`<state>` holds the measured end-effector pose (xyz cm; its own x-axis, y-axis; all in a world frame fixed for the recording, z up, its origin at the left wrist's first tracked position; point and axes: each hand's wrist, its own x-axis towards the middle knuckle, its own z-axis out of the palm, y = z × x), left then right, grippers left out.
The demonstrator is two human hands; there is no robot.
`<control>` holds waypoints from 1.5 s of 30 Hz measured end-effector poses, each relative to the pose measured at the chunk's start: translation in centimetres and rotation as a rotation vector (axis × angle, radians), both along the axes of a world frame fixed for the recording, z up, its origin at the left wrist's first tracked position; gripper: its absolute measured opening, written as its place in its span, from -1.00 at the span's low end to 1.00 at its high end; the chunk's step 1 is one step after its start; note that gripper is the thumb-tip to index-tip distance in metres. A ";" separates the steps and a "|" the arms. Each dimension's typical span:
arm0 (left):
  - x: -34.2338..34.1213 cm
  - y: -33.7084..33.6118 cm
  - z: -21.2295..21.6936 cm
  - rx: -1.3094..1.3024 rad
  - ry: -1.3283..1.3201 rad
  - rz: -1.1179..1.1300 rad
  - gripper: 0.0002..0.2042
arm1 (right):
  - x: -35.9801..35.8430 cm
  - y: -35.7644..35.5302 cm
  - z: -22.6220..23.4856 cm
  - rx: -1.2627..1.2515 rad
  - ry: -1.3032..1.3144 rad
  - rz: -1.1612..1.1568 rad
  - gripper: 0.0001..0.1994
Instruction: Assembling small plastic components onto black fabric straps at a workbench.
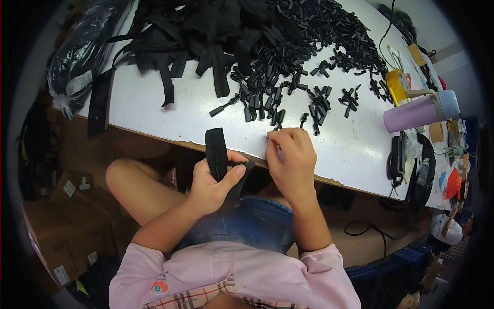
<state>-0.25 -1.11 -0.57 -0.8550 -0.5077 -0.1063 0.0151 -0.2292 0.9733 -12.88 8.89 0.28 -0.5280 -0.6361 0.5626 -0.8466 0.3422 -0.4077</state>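
My left hand (207,189) is closed on a black zipper tape (216,149), its folded upper end standing above the fingers and its lower part hanging over my lap. At the table's front edge, my right hand (294,164) has thumb and forefinger pinched together. Whatever lies between those fingertips is hidden or too small to name. Just beyond them a black zipper pull (280,117) lies on the white table (170,121). Loose zipper pulls (317,105) are scattered around it, merging into a large heap (334,26) farther back.
A pile of black tapes (206,26) covers the back left of the table, beside a clear plastic bag (82,56). To the right lie a lilac bottle (411,116), a yellow container (396,85) and a black strap (422,170). Cardboard boxes (77,232) stand at the lower left.
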 end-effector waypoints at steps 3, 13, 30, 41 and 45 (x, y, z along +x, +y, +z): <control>0.2 -0.1 -0.2 -0.076 -0.104 -0.004 -0.88 | 1.2 1.0 0.7 -0.250 -0.537 0.126 -0.86; -0.2 -0.2 0.5 -0.365 0.066 -0.043 -0.90 | 1.6 1.9 1.8 -0.204 -0.706 0.393 -0.82; -0.4 0.6 0.9 -0.107 0.200 0.057 -0.83 | 4.2 0.9 -0.7 -0.646 -1.271 0.403 -0.93; -0.1 0.2 1.8 0.021 0.134 -0.069 -0.85 | 4.0 1.3 -0.6 -0.569 -1.588 0.481 -0.95; 0.0 0.4 1.8 0.008 0.141 -0.027 -0.85 | 4.3 1.4 -1.2 -0.480 -1.159 0.416 -0.95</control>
<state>-0.28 -0.70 1.24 -0.8752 -0.4837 0.0119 0.1453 -0.2394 0.9600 -8.56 10.27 -0.94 -0.6679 -0.7321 0.1336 0.0668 -0.2378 -0.9690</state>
